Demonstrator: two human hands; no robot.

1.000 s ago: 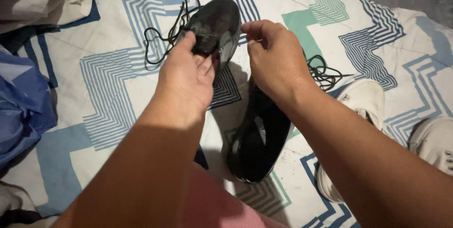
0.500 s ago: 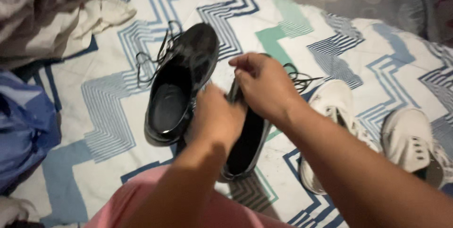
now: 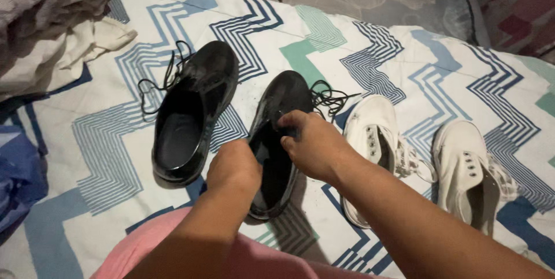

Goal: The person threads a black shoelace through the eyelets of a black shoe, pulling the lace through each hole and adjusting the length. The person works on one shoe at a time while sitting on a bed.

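Observation:
Two glossy black shoes lie on a zigzag-patterned bedspread (image 3: 104,140). The left black shoe (image 3: 191,111) rests alone, its lace (image 3: 153,85) trailing to the left. My left hand (image 3: 234,166) is curled against the near left rim of the right black shoe (image 3: 283,97). At that shoe's opening, my right hand (image 3: 312,143) grips the upper edge with its fingers hooked inside. A loose black lace (image 3: 329,97) lies by the toe of this shoe.
Two white lace-up shoes (image 3: 376,131) (image 3: 471,163) lie to the right of the black pair. Crumpled pale cloth (image 3: 52,36) is piled at the upper left and blue fabric (image 3: 17,175) at the left edge. My pink-clad leg (image 3: 150,244) is below.
My left hand has put down the first black shoe on the left and moved to the second one. My right hand has dropped onto that shoe's opening. The view has shifted right.

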